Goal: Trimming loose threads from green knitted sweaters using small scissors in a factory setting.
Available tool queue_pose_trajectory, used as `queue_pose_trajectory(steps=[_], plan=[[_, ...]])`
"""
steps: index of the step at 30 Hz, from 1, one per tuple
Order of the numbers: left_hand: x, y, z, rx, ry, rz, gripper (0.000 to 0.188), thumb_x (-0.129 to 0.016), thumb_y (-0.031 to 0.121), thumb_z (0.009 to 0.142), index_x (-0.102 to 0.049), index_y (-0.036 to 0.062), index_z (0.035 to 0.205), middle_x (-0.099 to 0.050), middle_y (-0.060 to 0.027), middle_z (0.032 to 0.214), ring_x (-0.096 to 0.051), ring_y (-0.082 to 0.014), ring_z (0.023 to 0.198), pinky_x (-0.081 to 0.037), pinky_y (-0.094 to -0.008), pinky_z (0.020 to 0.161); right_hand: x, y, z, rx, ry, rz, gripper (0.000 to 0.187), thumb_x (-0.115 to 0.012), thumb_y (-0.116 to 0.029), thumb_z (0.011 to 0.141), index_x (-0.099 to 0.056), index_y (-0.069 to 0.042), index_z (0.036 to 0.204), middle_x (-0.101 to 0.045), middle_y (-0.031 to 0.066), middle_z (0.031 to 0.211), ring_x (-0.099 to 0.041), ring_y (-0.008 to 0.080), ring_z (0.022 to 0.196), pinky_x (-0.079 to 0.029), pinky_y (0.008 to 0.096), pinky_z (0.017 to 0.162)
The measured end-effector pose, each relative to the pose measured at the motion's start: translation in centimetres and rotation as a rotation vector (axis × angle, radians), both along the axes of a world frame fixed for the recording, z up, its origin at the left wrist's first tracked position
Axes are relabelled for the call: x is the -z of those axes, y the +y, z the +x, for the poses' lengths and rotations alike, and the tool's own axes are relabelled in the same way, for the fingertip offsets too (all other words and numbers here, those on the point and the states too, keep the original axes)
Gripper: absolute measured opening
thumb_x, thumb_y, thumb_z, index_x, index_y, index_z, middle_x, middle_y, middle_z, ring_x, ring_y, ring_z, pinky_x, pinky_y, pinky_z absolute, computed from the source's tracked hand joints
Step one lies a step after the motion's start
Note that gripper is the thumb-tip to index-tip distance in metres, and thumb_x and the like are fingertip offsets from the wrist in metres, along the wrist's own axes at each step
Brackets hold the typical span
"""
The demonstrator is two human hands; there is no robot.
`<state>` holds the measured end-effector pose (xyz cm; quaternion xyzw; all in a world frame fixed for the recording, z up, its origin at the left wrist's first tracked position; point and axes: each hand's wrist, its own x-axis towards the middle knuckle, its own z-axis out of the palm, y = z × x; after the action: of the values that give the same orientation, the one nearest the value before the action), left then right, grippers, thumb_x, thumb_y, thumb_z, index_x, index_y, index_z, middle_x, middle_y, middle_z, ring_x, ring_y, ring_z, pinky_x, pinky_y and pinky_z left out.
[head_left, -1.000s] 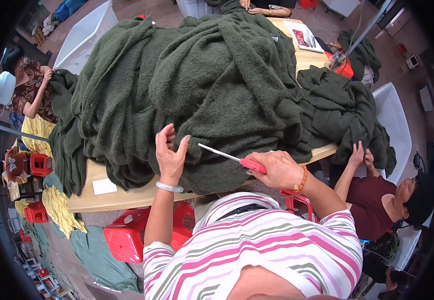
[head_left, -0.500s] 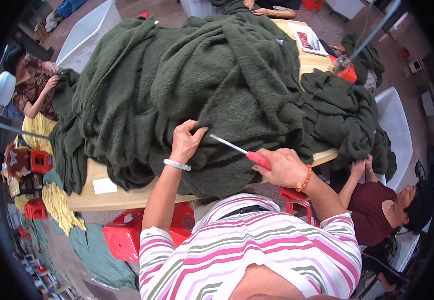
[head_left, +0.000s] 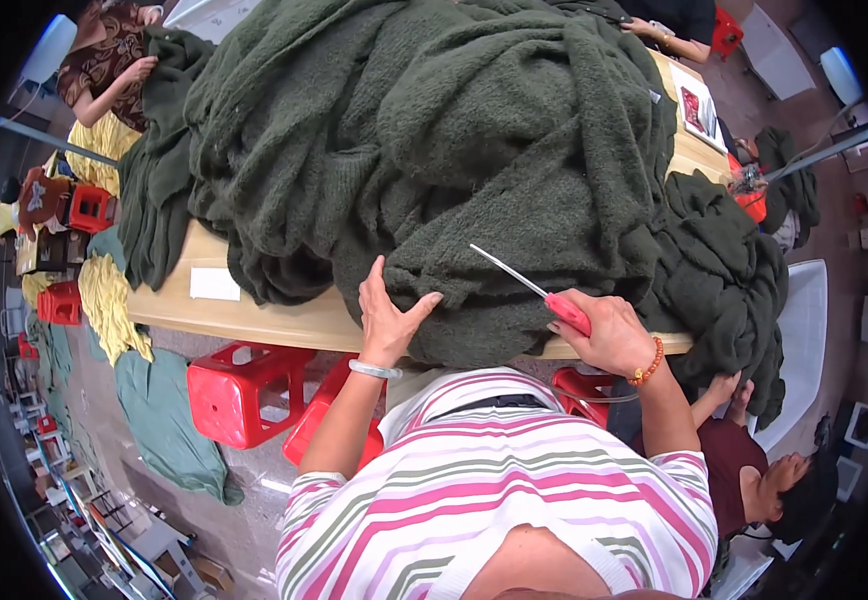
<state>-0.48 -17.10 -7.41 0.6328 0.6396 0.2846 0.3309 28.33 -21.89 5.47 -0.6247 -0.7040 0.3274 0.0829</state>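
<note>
Left hand [head_left: 389, 318] spread flat on green fabric [head_left: 454, 150]; right hand [head_left: 609, 335] gripping scissors [head_left: 539, 290].

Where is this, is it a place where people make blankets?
It looks like a fabric or garment workshop. A huge pile of dark green fleecy cloth covers a long wooden table, the right hand holds red-handled scissors, and other people work the same cloth nearby.
</note>
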Motion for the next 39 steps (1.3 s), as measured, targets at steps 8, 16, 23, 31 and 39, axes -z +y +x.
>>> queue_pose_trajectory(steps=[8, 16, 23, 31, 39], plan=[[1.2, -2.4, 0.9, -0.163, -0.462, -0.314, 0.117, -0.080, 0.041, 0.075, -0.001, -0.0022, 0.149, -0.023, -0.0280, 0.146, -0.029, -0.0350, 0.135, -0.024, -0.0410, 0.112, 0.2, 1.0, -0.6, -0.022, 0.020, -0.007, 0.026, -0.066, -0.022, 0.085, -0.059, -0.007, 0.104, -0.064, 0.0182, 0.080, -0.062, 0.0399, 0.076, -0.049, 0.0440, 0.067], [1.6, -7.3, 0.5, -0.472, -1.045, -0.972, 0.108, -0.080, 0.031, 0.078, -0.002, 0.0121, 0.151, -0.026, -0.0175, 0.149, -0.032, -0.0377, 0.134, -0.038, -0.0590, 0.101, 0.8, -0.4, 0.6, 0.027, 0.048, 0.018, 0.026, -0.066, -0.021, 0.084, -0.059, -0.006, 0.104, -0.063, 0.0181, 0.078, -0.061, 0.0399, 0.075, -0.048, 0.0429, 0.066], [1.3, -6.5, 1.1, -0.267, -1.042, -0.448, 0.021, -0.063, 0.003, 0.089, -0.056, 0.0088, 0.107, -0.063, -0.0055, 0.106, -0.062, -0.0163, 0.096, -0.052, -0.0361, 0.085, 0.7, -1.0, 1.2, 0.042, 0.086, 0.068, 0.026, -0.067, -0.020, 0.084, -0.059, -0.006, 0.104, -0.063, 0.0180, 0.079, -0.061, 0.0397, 0.076, -0.048, 0.0426, 0.066], [-0.8, -1.8, 5.0, -0.304, -1.088, -0.175, 0.072, -0.076, 0.000, 0.078, -0.033, 0.0029, 0.135, -0.043, -0.0111, 0.132, -0.049, -0.0176, 0.114, -0.042, -0.0298, 0.096, 1.2, -1.4, 1.9, 0.049, 0.092, 0.053, 0.028, -0.067, -0.020, 0.084, -0.059, -0.007, 0.106, -0.064, 0.0180, 0.082, -0.062, 0.0395, 0.078, -0.050, 0.0416, 0.068], [3.4, 2.4, 6.1, -0.272, -0.918, -0.073, 0.051, -0.074, -0.004, 0.073, -0.055, -0.0017, 0.120, -0.062, -0.0065, 0.111, -0.060, -0.0161, 0.096, -0.049, -0.0308, 0.087, 1.6, -2.1, 2.2, 0.047, 0.147, 0.169, 0.027, -0.067, -0.022, 0.084, -0.060, -0.010, 0.107, -0.065, 0.0173, 0.082, -0.062, 0.0386, 0.079, -0.049, 0.0442, 0.067]])
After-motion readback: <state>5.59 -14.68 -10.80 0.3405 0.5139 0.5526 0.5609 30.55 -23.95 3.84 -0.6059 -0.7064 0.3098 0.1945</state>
